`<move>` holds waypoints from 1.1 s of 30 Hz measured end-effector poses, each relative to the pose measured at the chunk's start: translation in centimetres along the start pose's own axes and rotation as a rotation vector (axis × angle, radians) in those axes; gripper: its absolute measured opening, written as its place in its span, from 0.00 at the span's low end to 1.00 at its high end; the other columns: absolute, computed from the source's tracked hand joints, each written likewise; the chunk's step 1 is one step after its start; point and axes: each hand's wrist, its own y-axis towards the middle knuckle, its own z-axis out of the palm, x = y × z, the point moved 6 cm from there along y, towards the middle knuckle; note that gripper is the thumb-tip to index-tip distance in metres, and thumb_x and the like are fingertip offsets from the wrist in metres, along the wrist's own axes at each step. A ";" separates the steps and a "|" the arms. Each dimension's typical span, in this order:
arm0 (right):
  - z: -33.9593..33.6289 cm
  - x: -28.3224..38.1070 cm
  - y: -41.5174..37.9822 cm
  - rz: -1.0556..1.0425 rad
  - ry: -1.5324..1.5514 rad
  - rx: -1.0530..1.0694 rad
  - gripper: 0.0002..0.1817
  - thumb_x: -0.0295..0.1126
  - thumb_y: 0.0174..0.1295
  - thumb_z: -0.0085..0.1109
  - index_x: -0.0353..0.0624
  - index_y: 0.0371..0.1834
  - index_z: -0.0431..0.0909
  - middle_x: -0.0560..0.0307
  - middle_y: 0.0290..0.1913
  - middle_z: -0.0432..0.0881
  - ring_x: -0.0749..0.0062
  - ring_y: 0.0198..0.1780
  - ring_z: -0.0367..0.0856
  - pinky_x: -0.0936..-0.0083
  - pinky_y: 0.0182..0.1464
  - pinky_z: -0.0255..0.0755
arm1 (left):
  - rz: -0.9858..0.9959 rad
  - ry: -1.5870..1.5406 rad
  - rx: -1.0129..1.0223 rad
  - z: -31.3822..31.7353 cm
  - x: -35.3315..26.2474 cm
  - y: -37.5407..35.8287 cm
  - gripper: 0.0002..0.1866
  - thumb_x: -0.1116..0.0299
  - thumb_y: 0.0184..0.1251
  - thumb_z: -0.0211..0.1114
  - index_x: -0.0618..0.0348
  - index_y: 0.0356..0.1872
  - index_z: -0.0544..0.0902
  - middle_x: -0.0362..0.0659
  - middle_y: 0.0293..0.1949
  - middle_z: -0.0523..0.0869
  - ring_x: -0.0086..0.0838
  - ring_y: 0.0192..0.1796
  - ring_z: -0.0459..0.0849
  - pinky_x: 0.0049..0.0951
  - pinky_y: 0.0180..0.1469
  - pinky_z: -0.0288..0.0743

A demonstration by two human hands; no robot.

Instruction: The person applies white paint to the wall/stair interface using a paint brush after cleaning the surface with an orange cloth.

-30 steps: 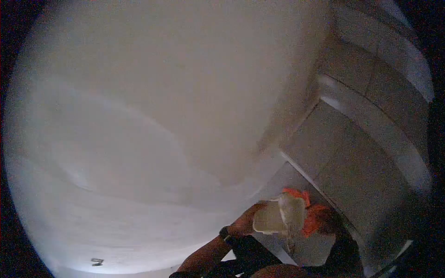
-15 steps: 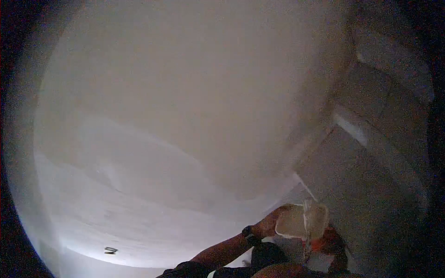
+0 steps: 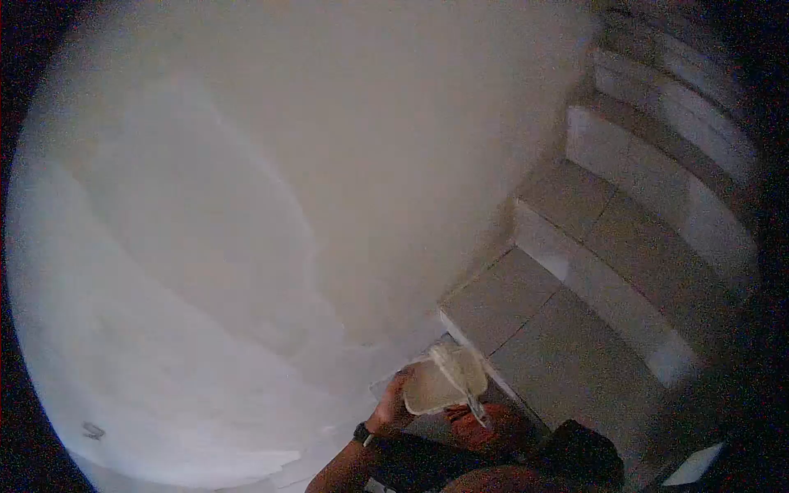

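At the bottom centre, my left hand point(image 3: 393, 408), with a dark watch on its wrist, is closed around the left side of a pale rectangular tub point(image 3: 426, 389). A paintbrush point(image 3: 454, 371) lies slantwise over the tub, its pale head at the far rim and its handle reaching past the near rim. Below the handle end is a reddish shape point(image 3: 497, 429), too blurred to name. My right hand cannot be made out.
A large wall point(image 3: 394, 181) fills the left and middle, with whiter patches low on the left. Tiled stairs point(image 3: 592, 246) with white risers climb toward the upper right. Dark clothing point(image 3: 588, 452) and a pale flat object point(image 3: 693, 466) are at the lower right.
The view has shifted, so more of the stairs shows. My left hand and the tub now appear farther left, and the tub and brush are turned to a slant.
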 end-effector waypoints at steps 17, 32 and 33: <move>10.8 -0.7 -2.6 0.194 0.576 0.258 0.39 0.42 0.54 0.64 0.43 0.66 0.54 0.53 0.46 0.74 0.67 0.41 0.78 0.61 0.42 0.76 | 0.338 -0.294 -0.243 -2.6 3.6 -2.0 0.29 0.49 0.69 0.43 0.60 0.62 0.64 0.50 0.59 0.72 0.41 0.58 0.74 0.42 0.57 0.72; 8.4 -0.4 -13.4 0.198 0.342 0.416 0.49 0.26 0.45 0.72 0.42 0.70 0.49 0.53 0.50 0.72 0.71 0.45 0.75 0.72 0.46 0.75 | 0.508 -0.358 -0.274 0.4 2.4 -2.9 0.25 0.55 0.69 0.48 0.60 0.60 0.63 0.50 0.58 0.72 0.41 0.57 0.75 0.40 0.57 0.73; 9.3 -0.3 -13.1 0.209 0.332 0.437 0.49 0.26 0.45 0.72 0.42 0.70 0.49 0.53 0.50 0.72 0.71 0.45 0.75 0.72 0.46 0.75 | 0.522 -0.310 -0.307 0.1 2.5 -2.8 0.25 0.54 0.69 0.47 0.60 0.61 0.63 0.50 0.58 0.72 0.41 0.56 0.75 0.41 0.57 0.73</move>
